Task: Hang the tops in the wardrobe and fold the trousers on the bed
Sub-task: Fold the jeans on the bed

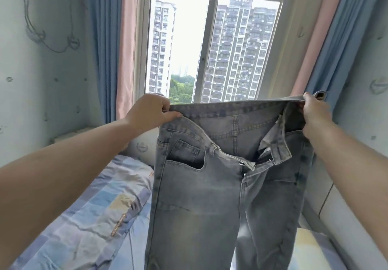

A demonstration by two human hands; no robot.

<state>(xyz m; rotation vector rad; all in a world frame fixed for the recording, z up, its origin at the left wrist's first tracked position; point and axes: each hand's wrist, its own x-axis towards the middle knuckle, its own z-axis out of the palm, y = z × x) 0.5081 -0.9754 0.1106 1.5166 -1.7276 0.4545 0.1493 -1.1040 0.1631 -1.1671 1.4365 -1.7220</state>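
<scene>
Home bedroom, bed (84, 206) with patchwork sheet, pillow (142, 147), curtained window (210, 44), patterned wallpaper (42, 70)

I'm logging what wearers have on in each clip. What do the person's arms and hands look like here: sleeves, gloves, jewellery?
Both forearms are bare as far as the frame shows, with no sleeve in view. The left hand and right hand wear no gloves. No watch, bracelet or ring is visible on either. No markings show.

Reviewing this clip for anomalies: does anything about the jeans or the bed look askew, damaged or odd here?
Nothing looks damaged. The grey jeans are held up by the waistband, left hand and right hand pinching its ends. The fly is undone, so the front flaps sag open. The bedsheet beneath is wrinkled.
</scene>
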